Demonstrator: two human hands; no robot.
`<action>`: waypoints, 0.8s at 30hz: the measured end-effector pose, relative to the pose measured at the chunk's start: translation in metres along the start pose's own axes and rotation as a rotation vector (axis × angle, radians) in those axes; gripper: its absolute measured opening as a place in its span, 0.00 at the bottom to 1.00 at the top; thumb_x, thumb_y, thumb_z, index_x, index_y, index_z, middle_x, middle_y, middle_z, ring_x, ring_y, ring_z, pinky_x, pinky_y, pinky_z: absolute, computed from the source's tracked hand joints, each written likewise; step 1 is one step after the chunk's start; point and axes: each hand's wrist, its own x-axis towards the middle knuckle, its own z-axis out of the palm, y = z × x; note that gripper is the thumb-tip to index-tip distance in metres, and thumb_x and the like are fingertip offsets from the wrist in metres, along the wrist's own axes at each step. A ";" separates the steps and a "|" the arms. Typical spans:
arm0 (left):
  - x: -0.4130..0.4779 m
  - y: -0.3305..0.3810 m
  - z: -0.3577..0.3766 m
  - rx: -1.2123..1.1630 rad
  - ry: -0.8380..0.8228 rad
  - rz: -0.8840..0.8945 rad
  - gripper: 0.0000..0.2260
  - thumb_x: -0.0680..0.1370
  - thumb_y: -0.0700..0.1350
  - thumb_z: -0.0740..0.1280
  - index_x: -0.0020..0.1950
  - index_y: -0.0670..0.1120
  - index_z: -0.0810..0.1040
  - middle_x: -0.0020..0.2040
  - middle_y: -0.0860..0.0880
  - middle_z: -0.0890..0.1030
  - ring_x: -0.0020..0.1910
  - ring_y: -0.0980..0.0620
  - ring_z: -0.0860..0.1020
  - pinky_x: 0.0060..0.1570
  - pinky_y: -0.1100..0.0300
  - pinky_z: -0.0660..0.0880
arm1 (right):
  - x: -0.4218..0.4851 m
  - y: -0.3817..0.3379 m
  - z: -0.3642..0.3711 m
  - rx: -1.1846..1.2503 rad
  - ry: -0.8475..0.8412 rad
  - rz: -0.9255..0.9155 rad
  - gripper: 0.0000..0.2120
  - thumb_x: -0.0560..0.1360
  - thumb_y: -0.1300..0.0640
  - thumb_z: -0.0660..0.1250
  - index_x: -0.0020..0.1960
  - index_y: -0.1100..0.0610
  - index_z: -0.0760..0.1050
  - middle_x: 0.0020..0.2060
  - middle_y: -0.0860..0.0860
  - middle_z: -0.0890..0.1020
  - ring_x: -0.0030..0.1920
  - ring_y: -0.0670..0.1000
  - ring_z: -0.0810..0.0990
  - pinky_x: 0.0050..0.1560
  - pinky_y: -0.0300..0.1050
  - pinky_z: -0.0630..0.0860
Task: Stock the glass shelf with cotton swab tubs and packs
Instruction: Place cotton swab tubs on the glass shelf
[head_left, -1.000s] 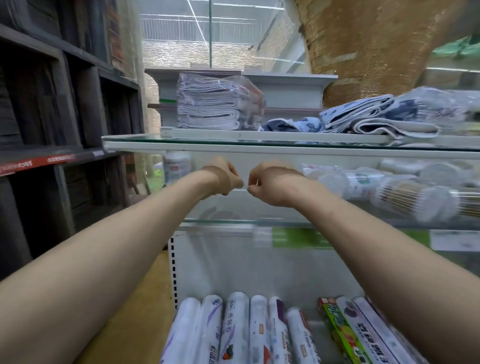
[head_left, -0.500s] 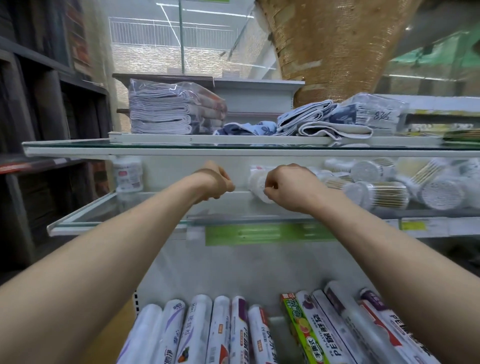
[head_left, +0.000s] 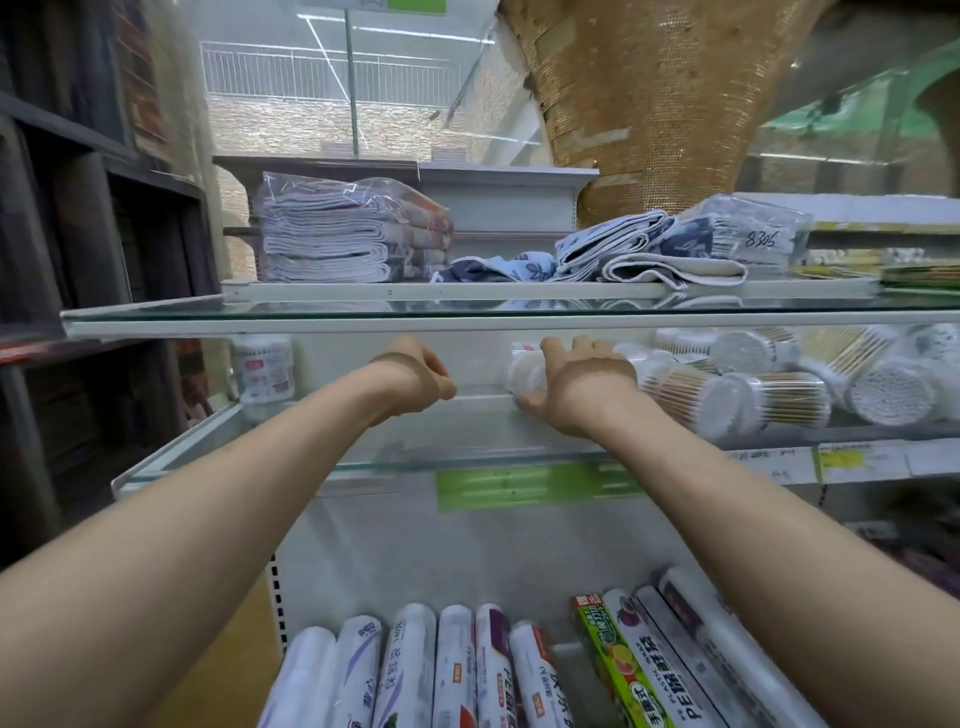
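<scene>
the right hand (head_left: 576, 387) is gripping a cotton swab tub (head_left: 522, 371) lying on its side on the glass shelf (head_left: 291, 447), fingers (head_left: 551, 345) clamping over it, just beside the pile of tubs (head_left: 779, 400). the left hand (head_left: 415, 371) is hovering nearby, fingers curling together, nothing showing in them.

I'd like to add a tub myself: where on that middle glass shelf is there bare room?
The bare stretch of the glass shelf lies between the upright tub at the left and the lying tub that the right hand grips; the left hand hovers over it. Right of that, piled tubs crowd it.
</scene>
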 end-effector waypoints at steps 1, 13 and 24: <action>-0.002 -0.002 -0.001 0.000 -0.006 -0.004 0.08 0.77 0.46 0.67 0.54 0.45 0.78 0.43 0.47 0.78 0.43 0.48 0.76 0.41 0.59 0.72 | 0.002 -0.004 0.003 -0.038 -0.014 0.018 0.31 0.75 0.36 0.59 0.71 0.54 0.60 0.67 0.58 0.68 0.67 0.59 0.66 0.61 0.51 0.67; -0.020 -0.029 -0.019 -0.067 -0.033 0.002 0.10 0.77 0.47 0.69 0.56 0.47 0.77 0.48 0.47 0.77 0.50 0.47 0.77 0.48 0.57 0.73 | 0.001 -0.016 0.008 -0.077 0.077 0.057 0.28 0.75 0.41 0.61 0.70 0.53 0.61 0.65 0.58 0.70 0.65 0.59 0.68 0.61 0.51 0.65; -0.051 -0.032 -0.026 -0.260 -0.149 0.210 0.22 0.75 0.46 0.71 0.68 0.48 0.71 0.57 0.47 0.76 0.54 0.49 0.76 0.47 0.59 0.75 | -0.054 -0.018 -0.031 0.873 0.039 0.015 0.20 0.72 0.46 0.63 0.62 0.53 0.71 0.54 0.51 0.76 0.52 0.53 0.77 0.55 0.52 0.76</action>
